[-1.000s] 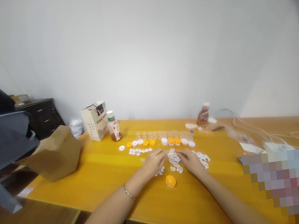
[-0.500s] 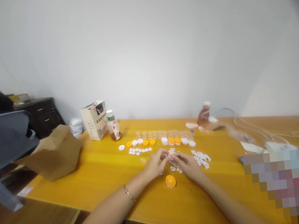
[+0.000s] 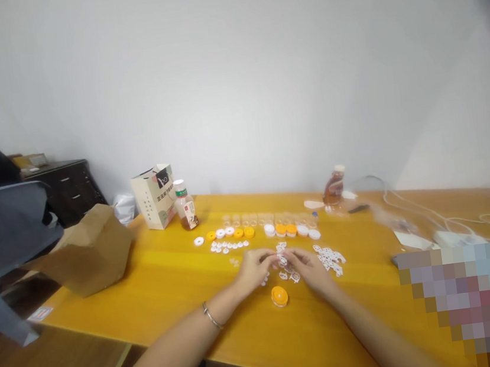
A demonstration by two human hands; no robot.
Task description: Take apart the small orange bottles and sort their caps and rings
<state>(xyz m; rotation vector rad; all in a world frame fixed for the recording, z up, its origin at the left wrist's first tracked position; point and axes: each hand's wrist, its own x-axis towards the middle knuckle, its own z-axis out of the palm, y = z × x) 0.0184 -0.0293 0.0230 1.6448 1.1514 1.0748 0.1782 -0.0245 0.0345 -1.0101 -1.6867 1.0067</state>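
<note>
- The left hand (image 3: pixel 254 268) is caught curled inward, its fingertips pinched on a small white plastic piece (image 3: pixel 282 260), held just above the desk (image 3: pixel 171 276) near the middle of its front half.
- The right hand (image 3: pixel 310 271) is seen pinching the same spot from the other side, so the two sets of fingers almost meet; the exact grip is hidden by the fingers.
- A metal bangle (image 3: pixel 210 315) is worn on the left wrist.
- Loose white plastic cutouts (image 3: pixel 329 259) are scattered just beside the right hand, and a few more (image 3: pixel 289 277) are spread beneath the hands.
- An orange bottle cap (image 3: pixel 279 296) is left lying just in front of the hands.
- Small white pieces (image 3: pixel 228 245) are lined up further left, and white and orange caps (image 3: pixel 291 231) are ranged toward the back edge, with clear little cups (image 3: pixel 267 216) behind them.
- At the back left corner, a printed paper bag (image 3: pixel 155 197) is stood beside a drink bottle (image 3: pixel 185 205).
- A brown kraft bag (image 3: pixel 87 250) is slumped over the left edge.
- White cables (image 3: pixel 437 219) are trailed across the right end.
</note>
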